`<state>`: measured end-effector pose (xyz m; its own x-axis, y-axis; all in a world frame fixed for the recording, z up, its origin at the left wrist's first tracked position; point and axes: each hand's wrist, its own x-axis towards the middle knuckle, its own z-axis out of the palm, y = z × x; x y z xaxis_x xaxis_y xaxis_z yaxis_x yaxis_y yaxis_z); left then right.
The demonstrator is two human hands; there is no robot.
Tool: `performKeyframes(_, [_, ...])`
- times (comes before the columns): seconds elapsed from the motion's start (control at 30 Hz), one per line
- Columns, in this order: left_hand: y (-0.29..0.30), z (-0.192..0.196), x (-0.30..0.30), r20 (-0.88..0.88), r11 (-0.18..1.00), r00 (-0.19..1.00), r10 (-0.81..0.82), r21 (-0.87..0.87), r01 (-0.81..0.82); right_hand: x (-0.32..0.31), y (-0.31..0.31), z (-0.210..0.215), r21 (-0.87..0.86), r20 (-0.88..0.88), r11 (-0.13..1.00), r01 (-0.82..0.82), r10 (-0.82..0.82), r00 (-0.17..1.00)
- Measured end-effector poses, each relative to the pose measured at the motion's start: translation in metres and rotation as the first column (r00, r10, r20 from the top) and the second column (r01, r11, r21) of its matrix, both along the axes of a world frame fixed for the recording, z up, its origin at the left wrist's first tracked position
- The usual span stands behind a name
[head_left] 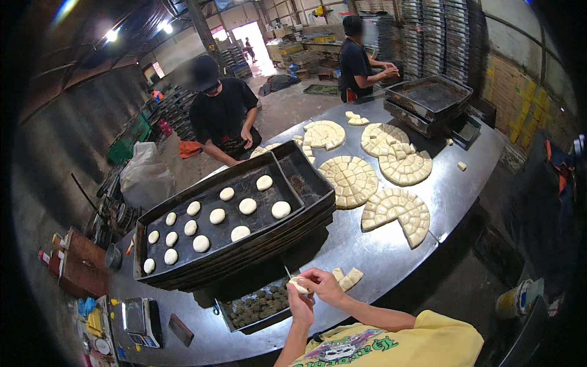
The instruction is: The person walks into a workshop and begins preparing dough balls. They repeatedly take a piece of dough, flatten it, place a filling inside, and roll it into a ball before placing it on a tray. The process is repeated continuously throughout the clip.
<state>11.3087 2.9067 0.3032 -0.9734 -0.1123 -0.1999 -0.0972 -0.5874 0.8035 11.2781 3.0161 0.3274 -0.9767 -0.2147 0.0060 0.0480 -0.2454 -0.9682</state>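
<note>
Dough piece (pixel 298 284) pinched between both hands, just above small tray of dark filling balls (pixel 257 306) at near table edge. Left hand (pixel 301 306) cupped under it, fingers closed on dough; right hand (pixel 324 286) gripping from top/right side. Few cut dough bits (pixel 347 278) just beside right hand. Stack of black trays (pixel 232 232) w/ round dough balls (pixel 217 216) to left, overhanging filling tray. Cut dough discs (pixel 396 213) mid-table, bare steel (pixel 379 251) between them & hands. Grey scale (pixel 142 321) near left table edge; yellow & blue packets (pixel 92 318) beside it, labels too small to tell. Yellow tin (pixel 512 300) on floor at right.
</note>
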Motion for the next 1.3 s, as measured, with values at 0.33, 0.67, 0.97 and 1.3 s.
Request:
performKeyframes(0.33, [0.036, -0.019, -0.014, 0.183, 0.996, 0.982, -0.055, -0.054, 0.065, -0.005, 0.082, -0.014, 0.480, -0.462, 0.874, -0.078, 0.328, 0.824])
performKeyframes(0.67, [0.088, 0.018, -0.033, -0.102, 0.961, 0.972, -0.213, -0.202, 0.189, -0.071, 0.115, -0.017, 0.208, 0.081, 0.912, -0.354, 0.344, 0.935])
performKeyframes(0.97, [0.065, 0.014, -0.028, -0.065, 0.769, 0.966, -0.252, -0.619, 0.159, -0.084, 0.088, -0.043, 0.069, 0.049, 0.925, -0.372, 0.370, 0.928])
performKeyframes(1.3, [0.055, -0.001, -0.053, 0.227, 0.910, 0.956, 0.189, -0.405, -0.084, -0.077, 0.079, -0.016, 0.377, -0.315, 0.880, -0.289, 0.415, 0.854])
